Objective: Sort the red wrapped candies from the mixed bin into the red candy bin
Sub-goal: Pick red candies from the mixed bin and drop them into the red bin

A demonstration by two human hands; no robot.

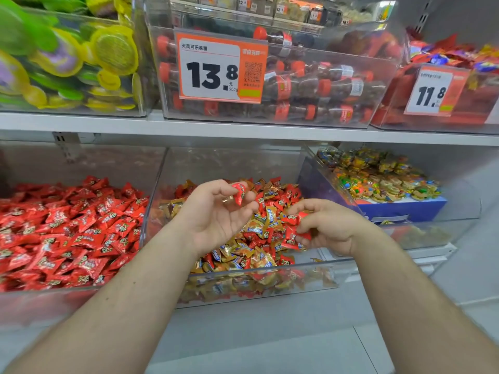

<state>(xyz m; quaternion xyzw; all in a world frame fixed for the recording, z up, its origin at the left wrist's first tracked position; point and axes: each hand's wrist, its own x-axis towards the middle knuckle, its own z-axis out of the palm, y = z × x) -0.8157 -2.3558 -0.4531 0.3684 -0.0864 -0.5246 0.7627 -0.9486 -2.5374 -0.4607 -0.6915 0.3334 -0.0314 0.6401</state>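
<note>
The clear mixed bin on the lower shelf holds red and gold-orange wrapped candies. To its left, the red candy bin is full of red wrapped candies. My left hand hovers palm-up over the mixed bin and pinches a red candy between thumb and fingertips. My right hand is over the right side of the mixed bin, fingers curled round several red candies.
A third clear bin with multicoloured candies and a blue box stands at the right. The upper shelf carries bins of green-yellow sweets, cola-bottle candies and red packs, with price tags 13.8 and 11.8. Pale floor lies below.
</note>
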